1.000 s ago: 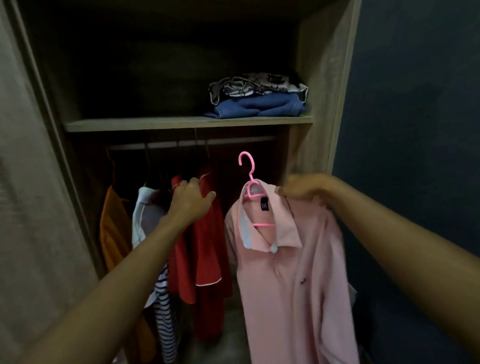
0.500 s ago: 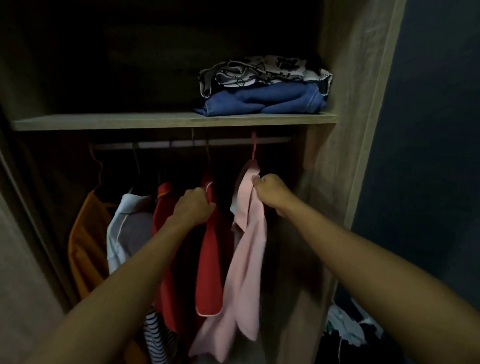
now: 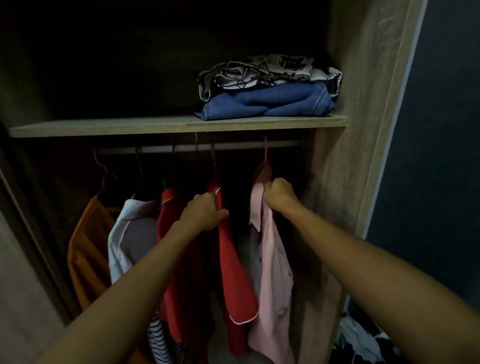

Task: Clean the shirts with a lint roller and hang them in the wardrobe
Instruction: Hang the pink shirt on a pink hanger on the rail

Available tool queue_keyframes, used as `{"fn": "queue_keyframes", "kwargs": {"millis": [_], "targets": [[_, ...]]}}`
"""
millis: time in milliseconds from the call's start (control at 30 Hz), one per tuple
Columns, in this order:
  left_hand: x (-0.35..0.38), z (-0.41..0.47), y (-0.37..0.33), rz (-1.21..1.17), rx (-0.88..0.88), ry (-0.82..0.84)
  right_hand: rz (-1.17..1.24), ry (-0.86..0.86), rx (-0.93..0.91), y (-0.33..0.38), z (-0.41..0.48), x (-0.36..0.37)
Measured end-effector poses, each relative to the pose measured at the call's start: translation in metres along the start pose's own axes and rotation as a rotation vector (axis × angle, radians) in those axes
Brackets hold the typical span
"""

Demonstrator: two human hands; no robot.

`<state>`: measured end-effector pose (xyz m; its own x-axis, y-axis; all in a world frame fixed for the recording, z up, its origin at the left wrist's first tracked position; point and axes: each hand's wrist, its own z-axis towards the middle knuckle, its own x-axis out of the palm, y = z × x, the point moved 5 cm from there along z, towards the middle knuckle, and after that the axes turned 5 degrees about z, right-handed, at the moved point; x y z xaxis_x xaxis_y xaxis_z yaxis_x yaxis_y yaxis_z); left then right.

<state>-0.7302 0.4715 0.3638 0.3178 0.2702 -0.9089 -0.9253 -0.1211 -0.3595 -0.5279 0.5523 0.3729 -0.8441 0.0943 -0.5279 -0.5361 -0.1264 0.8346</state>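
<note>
Fingers [image 3: 271, 186] of our right hand [image 3: 281, 198] are curled tight, pinching the pink shirt [image 3: 271, 262] near its collar. Straight above them the pink hanger hook [image 3: 265, 151] reaches up to the rail [image 3: 232, 146], so the shirt hangs inside the wardrobe [image 3: 354, 150], close to its side wall. Our left hand [image 3: 204, 213] grips the front edge of the red shirt [image 3: 233, 263], thumb and fingers wrapped round the cloth, with a dark gap showing between the two hands. Beyond the left knuckles, further from the pink shirt, hang a second red garment [image 3: 178, 252], a white shirt [image 3: 126, 234] and an orange garment [image 3: 86, 255]; a striped piece [image 3: 163, 348] shows under our forearm. Over both hands runs the shelf [image 3: 149, 125], bearing folded jeans [image 3: 266, 102] topped by a patterned cloth [image 3: 267, 70].
</note>
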Motion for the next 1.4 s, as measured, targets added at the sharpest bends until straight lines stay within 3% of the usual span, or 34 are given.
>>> {"fn": "queue_keyframes", "kwargs": {"millis": [300, 433, 500, 567, 667, 800, 1000, 1200, 1400], "targets": [[0.004, -0.001, 0.003, -0.019, 0.089, -0.012, -0.017, -0.005, -0.002, -0.022, 0.011, 0.004], [0.0, -0.006, 0.011, 0.004, 0.152, -0.033, 0.051, -0.173, -0.112, -0.024, -0.007, 0.002], [-0.015, -0.015, 0.017, -0.011, 0.196, -0.189, 0.147, -0.299, -0.279, -0.014, -0.026, 0.001], [-0.041, -0.036, 0.024, 0.036, 0.248, -0.46, 0.237, -0.324, -0.429, 0.004, -0.049, 0.006], [-0.081, -0.08, 0.043, 0.112, 0.319, -0.86, 0.336, -0.237, -0.585, 0.035, -0.087, 0.035], [-0.105, -0.125, 0.103, 0.137, 0.313, -1.073, 0.359, 0.041, -0.694, 0.066, -0.145, 0.124], [-0.111, -0.162, 0.215, 0.19, 0.24, -1.124, 0.182, 0.433, -0.62, 0.056, -0.215, 0.294], [-0.1, -0.173, 0.314, 0.151, 0.221, -1.02, -0.065, 0.551, -0.408, -0.007, -0.266, 0.423], [-0.068, -0.174, 0.384, 0.138, 0.221, -0.957, -0.087, 0.527, -0.127, -0.038, -0.299, 0.476]]}}
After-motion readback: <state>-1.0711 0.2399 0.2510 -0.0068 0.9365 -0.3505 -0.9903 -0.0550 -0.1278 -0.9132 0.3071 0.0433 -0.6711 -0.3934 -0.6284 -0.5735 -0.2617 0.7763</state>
